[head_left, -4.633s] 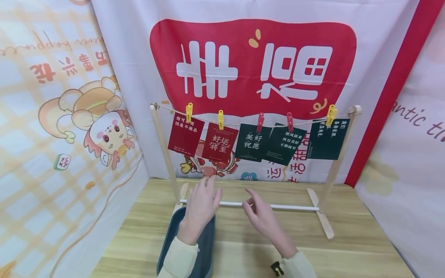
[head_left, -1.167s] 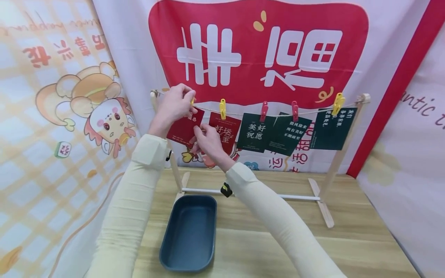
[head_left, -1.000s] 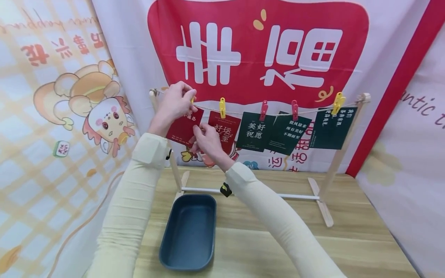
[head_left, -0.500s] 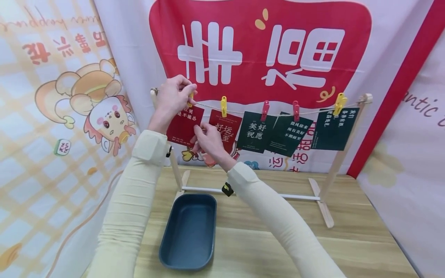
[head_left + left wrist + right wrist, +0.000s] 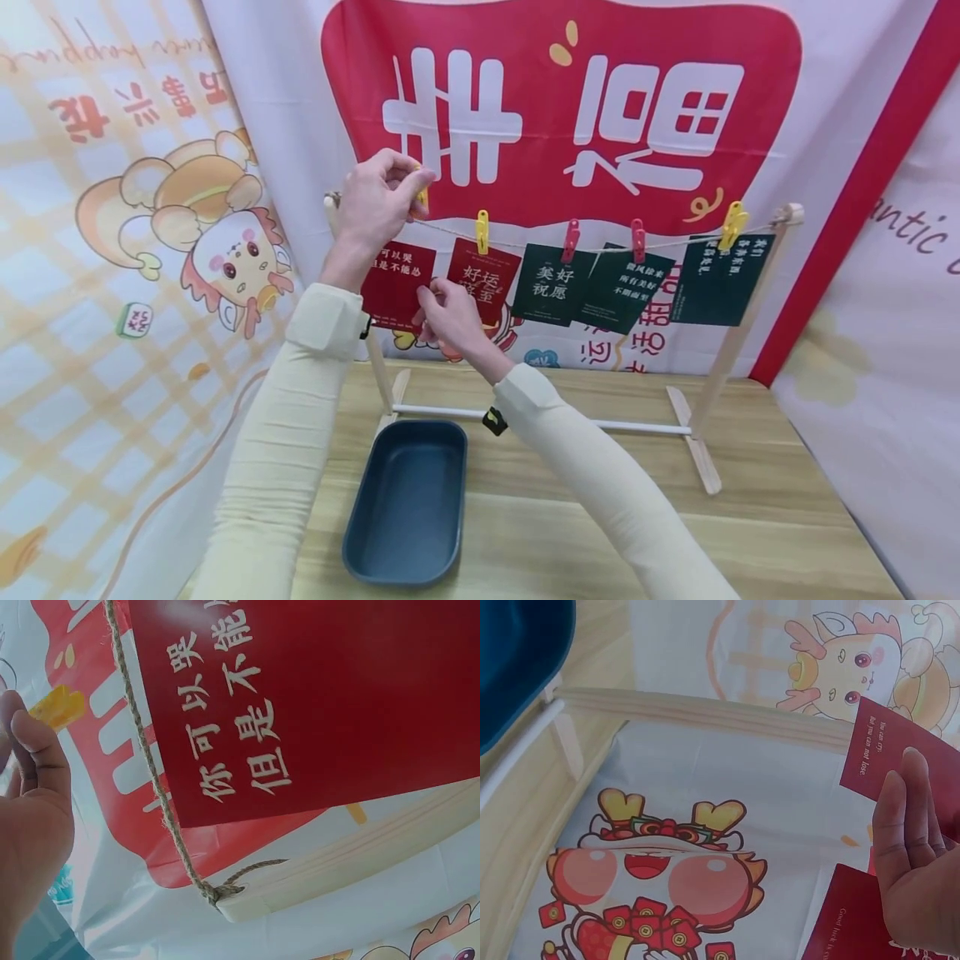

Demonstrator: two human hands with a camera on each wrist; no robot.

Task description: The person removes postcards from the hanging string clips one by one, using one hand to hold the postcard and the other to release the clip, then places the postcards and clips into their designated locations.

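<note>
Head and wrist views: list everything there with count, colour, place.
Tabletop: 1, wood-brown, below
Rack: 1, pale wood, white crossbar, on tabletop
Twine: 1, tan, rack top
Red cards: 2, red, left, one clipped
Green cards: 3, dark green, right of reds
Clothespins: 5, three yellow, two red, four on twine
Tray: 1, dark blue, tabletop left
Backdrops: 3, mainly white, behind and beside
Wrist devices: 2, black, at wrists
Sleeves: 2, cream, forearms
Left grip: 1, bare, pinching yellow clothespin
Right grip: 1, bare, holding unclipped red card
</note>
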